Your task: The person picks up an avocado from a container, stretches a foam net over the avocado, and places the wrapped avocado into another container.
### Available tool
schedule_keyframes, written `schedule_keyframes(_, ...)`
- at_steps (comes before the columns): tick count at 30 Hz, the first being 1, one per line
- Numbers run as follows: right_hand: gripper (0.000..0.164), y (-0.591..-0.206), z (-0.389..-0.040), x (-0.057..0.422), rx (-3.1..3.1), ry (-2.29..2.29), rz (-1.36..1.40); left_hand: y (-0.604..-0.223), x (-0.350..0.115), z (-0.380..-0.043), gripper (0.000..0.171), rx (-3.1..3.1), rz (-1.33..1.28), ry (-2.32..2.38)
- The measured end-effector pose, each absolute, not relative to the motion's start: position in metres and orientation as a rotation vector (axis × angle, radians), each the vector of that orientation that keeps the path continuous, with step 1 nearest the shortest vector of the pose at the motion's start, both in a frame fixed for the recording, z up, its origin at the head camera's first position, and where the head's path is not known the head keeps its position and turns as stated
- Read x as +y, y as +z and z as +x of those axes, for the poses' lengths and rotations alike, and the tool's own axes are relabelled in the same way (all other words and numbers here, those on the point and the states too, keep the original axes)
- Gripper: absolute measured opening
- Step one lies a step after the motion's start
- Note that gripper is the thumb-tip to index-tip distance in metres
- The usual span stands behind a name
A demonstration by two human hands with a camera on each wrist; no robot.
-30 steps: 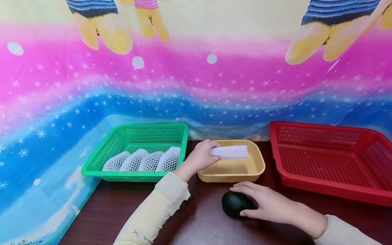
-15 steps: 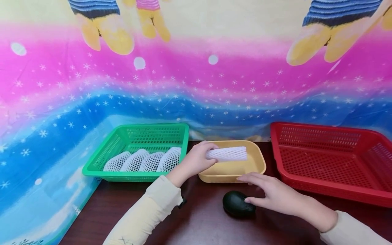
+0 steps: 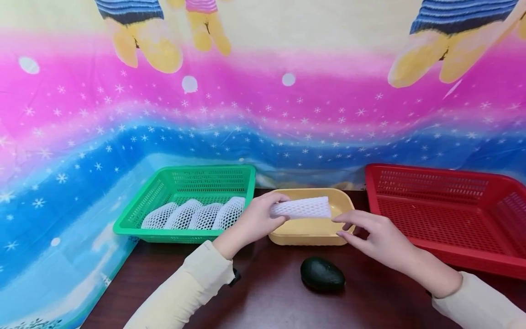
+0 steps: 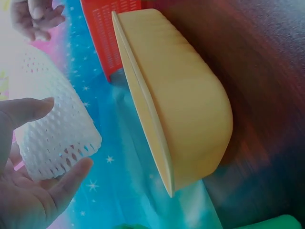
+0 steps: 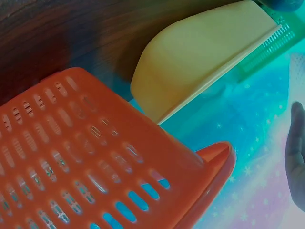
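My left hand (image 3: 260, 218) holds a white foam net sleeve (image 3: 304, 208) by its left end, lying sideways above the yellow tub (image 3: 308, 239). In the left wrist view the thumb and fingers grip the foam net (image 4: 59, 124), and its near end gapes a little. My right hand (image 3: 382, 237) hovers at the sleeve's right end, with thumb and forefinger apart and nothing between them. On the table in front of the tub lies a dark green avocado (image 3: 322, 274), touched by neither hand.
At the left a green basket (image 3: 185, 235) holds several items in white foam nets (image 3: 186, 214). A red basket (image 3: 444, 214) stands at the right. Behind the dark wooden table (image 3: 271, 288) hangs a printed cloth (image 3: 246, 105).
My right hand has let go of the avocado and risen to the sleeve's right end. The left hand, holding the sleeve, has shifted slightly left. The avocado stays on the table.
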State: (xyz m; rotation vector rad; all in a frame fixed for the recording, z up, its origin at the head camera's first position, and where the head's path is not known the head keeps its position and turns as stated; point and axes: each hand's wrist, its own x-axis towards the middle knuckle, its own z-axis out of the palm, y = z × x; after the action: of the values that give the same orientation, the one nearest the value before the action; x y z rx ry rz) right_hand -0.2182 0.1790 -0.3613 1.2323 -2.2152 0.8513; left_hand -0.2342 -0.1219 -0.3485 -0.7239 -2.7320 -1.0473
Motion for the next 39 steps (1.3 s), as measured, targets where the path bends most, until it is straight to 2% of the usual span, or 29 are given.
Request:
schedule_keyframes(2, 0.046, -0.360, -0.219, 0.178, -2.168, 0.859, 1.212, -0.349, -0.123, -0.230, 0.030, -2.716, -0.734, -1.070)
schedule_keyframes(3, 0.047, -0.360, -0.220, 0.178, -2.149, 0.867, 1.205, -0.350, -0.123, -0.228, 0.031, -2.709, -0.741, -1.074)
schedule_keyframes(19, 0.034, -0.372, -0.220, 0.156, -2.001, 0.966, 1.406, -0.365, -0.133, -0.197, 0.035, -2.632, -0.769, -1.215)
schedule_keyframes(28, 0.042, -0.374, -0.214, 0.143, -1.953, 0.825, 1.436, -0.368, -0.137, -0.178, 0.044, -2.650, -0.776, -1.373)
schedule_keyframes(36, 0.031, -0.371, -0.205, 0.136, -1.932, 0.861, 1.494, -0.367, -0.141, -0.174, 0.020, -2.592, -0.740, -1.461)
schedule_keyframes(39, 0.028, -0.371, -0.203, 0.136, -1.919, 0.888, 1.506, -0.368, -0.143, -0.173, 0.016, -2.546, -0.734, -1.481)
